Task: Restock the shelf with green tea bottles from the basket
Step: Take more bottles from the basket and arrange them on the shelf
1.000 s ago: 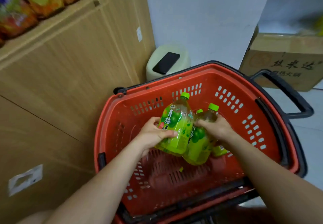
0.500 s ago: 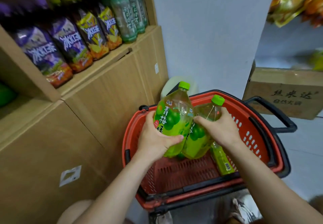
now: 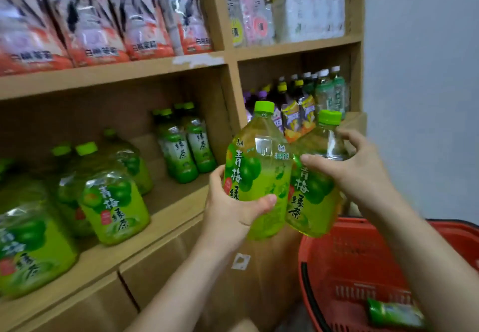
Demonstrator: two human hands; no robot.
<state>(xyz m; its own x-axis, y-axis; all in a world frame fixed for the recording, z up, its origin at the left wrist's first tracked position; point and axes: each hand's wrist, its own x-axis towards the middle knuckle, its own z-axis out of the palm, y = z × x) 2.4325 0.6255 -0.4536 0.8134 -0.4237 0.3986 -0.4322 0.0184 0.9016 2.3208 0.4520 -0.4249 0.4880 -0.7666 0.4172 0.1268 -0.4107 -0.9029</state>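
I hold two large green tea bottles upright and side by side in front of the wooden shelf [image 3: 166, 215]. My left hand [image 3: 230, 210] grips the left bottle [image 3: 259, 165] low on its label. My right hand [image 3: 355, 168] wraps the right bottle [image 3: 311, 197] around its shoulder. Both have green caps. On the shelf at the left stand several matching large green tea bottles [image 3: 111, 202]. The red basket [image 3: 363, 248] sits low at the right, with one small green bottle [image 3: 394, 313] lying in it.
Smaller green tea bottles [image 3: 181, 147] stand at the back of the same shelf bay. The bay to the right holds mixed drink bottles [image 3: 298, 103]. Packaged goods [image 3: 103, 20] fill the shelf above. A grey wall [image 3: 420, 72] lies right of the shelving.
Both hands have lifted the two bottles out of the basket and up to shelf height. The view has swung up from the basket to the shelves.
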